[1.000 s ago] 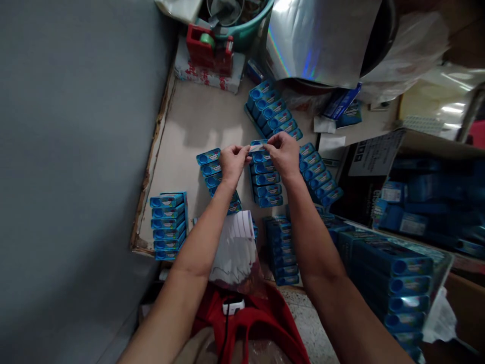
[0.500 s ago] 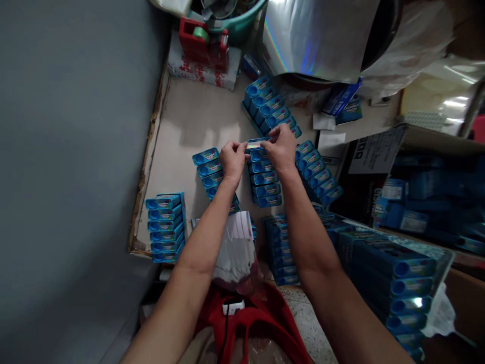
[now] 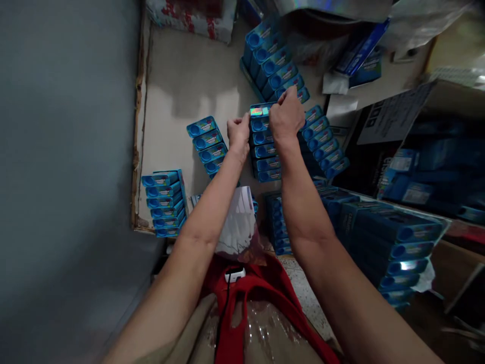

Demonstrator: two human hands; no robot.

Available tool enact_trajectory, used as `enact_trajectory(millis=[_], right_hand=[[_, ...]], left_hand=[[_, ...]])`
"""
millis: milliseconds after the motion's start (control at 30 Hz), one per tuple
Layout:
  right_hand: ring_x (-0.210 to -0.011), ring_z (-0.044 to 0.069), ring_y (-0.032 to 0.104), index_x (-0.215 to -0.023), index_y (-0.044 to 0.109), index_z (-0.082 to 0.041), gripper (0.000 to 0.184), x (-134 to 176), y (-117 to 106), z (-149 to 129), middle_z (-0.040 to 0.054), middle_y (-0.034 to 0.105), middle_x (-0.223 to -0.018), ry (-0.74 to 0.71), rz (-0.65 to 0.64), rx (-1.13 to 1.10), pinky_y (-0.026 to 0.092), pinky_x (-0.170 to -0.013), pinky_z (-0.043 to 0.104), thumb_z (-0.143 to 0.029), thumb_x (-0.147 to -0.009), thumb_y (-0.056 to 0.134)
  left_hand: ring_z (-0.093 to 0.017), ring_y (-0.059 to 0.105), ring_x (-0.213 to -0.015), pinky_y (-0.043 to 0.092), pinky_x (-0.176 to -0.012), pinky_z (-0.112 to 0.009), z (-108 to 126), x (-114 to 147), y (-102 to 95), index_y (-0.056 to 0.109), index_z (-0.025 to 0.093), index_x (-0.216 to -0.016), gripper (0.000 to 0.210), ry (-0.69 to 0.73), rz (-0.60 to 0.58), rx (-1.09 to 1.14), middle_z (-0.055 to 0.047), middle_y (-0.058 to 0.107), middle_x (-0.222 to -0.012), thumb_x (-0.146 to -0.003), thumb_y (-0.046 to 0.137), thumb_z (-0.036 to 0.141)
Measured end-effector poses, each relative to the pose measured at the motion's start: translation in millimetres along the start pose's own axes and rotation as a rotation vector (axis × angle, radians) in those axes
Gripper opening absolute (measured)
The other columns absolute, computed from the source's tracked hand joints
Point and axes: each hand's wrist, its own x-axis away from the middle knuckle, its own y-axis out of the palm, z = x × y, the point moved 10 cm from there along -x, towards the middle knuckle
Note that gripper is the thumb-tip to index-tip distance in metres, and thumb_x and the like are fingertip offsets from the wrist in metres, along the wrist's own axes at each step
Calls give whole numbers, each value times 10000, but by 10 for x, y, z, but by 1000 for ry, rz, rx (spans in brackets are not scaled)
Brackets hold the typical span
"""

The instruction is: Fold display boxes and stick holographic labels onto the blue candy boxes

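Note:
A shiny rainbow-coloured sticker [image 3: 259, 110] lies across the end of the top blue box [image 3: 259, 124] in the middle stack. My left hand [image 3: 238, 135] is closed at the left edge of that box, thumb and fingers together against its side. On the other side, my right hand [image 3: 287, 117] is curled over the right end of the sticker; its fingertips are mostly hidden, so what it pinches does not show. A fanned stack of like boxes [image 3: 208, 140] stands left of my left hand. Another stack [image 3: 273, 64] lies just beyond my right hand.
More box stacks stand at the left table edge [image 3: 162, 203] and at right [image 3: 325, 141]. A carton [image 3: 401, 121] of blue packs is at far right. Near my body lies a clear bag of white strips [image 3: 237, 227]. A grey wall [image 3: 68, 151] borders the left.
The sticker, held between both hands before, now lies on the box end. My left hand has drawn slightly left, my right hand slightly right. The view has shifted toward my body.

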Motion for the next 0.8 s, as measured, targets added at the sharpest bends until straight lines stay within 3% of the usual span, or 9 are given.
enact_trajectory(millis=[67,133,167,233,333,400,500,567,800], right_hand=[[-1048,202,589,-1025,441,-232,270,111,-152,-38,66,594,-1045,-44,34,-75,381,-981,401,10,-905,451],[-969,206,575,-1010,448,-255,178,349,-313,-55,77,622,-1058,-155,69,-187,397,-946,384,-109,-962,539],[-924,213,572,-967,461,-265,121,524,-372,-23,70,633,-1015,-198,76,-226,408,-915,383,-209,-990,565],[-835,229,571,-848,476,-275,227,973,-409,124,44,626,-866,-229,50,-236,423,-841,382,-404,-1013,564],[-746,240,584,-766,506,-276,363,1786,-317,455,26,621,-757,-204,-45,-149,417,-746,367,-560,-987,556],[-718,250,599,-759,540,-280,388,2290,-224,703,34,653,-752,-171,-106,-77,404,-708,363,-617,-945,596],[-707,271,629,-758,597,-295,366,2812,-26,1023,43,696,-747,-131,-232,-45,406,-682,370,-634,-881,657],[-696,277,646,-761,630,-301,315,2988,102,1160,38,713,-737,-107,-298,-120,429,-680,378,-597,-861,671],[-736,262,655,-809,625,-267,301,3142,265,1373,42,721,-786,-87,-192,-219,466,-706,373,-562,-812,684]], left_hand=[[-186,722,-1030,567,-923,-304,417,237,-140,644,169,-944,189,112,-47,-56,-10,683,-905,-884,811,235],[-181,719,-1065,555,-971,-307,828,594,-399,682,181,-983,158,262,-144,-123,-1,685,-963,-882,801,201],[-177,716,-1074,551,-989,-303,973,792,-609,697,192,-1001,150,340,-160,-162,-2,692,-996,-889,794,216],[-183,706,-1071,556,-990,-296,1006,1129,-1286,685,209,-989,188,392,23,-227,-7,692,-1013,-870,817,270],[-208,690,-1063,557,-1008,-324,514,1583,-2171,637,229,-985,181,334,256,-399,-34,697,-1018,-884,776,287],[-246,675,-1142,529,-1080,-389,-20,1848,-2448,627,243,-1060,183,246,246,-549,-68,705,-1118,-897,711,240],[-321,603,-1323,451,-1186,-474,-757,2227,-2607,618,235,-1177,348,126,191,-708,-139,661,-1302,-845,712,187],[-350,568,-1372,421,-1212,-501,-1079,2402,-2653,607,209,-1225,419,87,179,-745,-179,630,-1356,-827,739,203],[-280,678,-1142,531,-1028,-405,-1554,2348,-2920,581,186,-1261,502,35,272,-562,-162,665,-1240,-826,793,319]])
